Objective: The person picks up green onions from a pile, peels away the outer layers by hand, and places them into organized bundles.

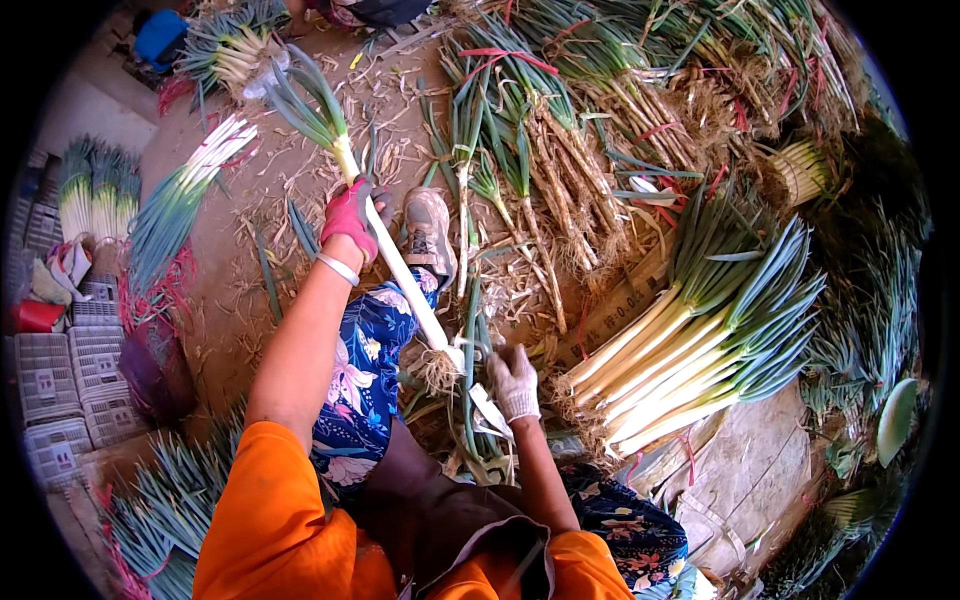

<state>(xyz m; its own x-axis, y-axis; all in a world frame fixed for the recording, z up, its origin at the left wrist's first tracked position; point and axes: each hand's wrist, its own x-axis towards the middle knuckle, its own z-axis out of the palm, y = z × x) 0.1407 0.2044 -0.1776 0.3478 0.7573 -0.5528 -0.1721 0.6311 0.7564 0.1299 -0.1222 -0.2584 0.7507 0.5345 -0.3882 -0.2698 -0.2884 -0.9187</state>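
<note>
In a red and dark work glove, my left hand (355, 217) is closed around the upper white shank of a large green onion (401, 274). Its green leaves point up and away, and its roots hang low between my legs. My right hand (514, 382), in a pale knit glove, is just right of the root end, fingers bent; whether it holds anything is unclear. Peeled outer leaves (471, 367) hang between the roots and that hand. To the right lies a pile of large green onions with white shanks (660, 352), roots towards me.
Unpeeled onions with brown stalks (574, 180) lie ahead, some tied with red strips. Peelings litter the floor (225, 300). A tied bundle (187, 187) and stacked plastic crates (94, 360) are at left, with more onions (165, 495) at lower left. A wooden board (765, 450) lies at right.
</note>
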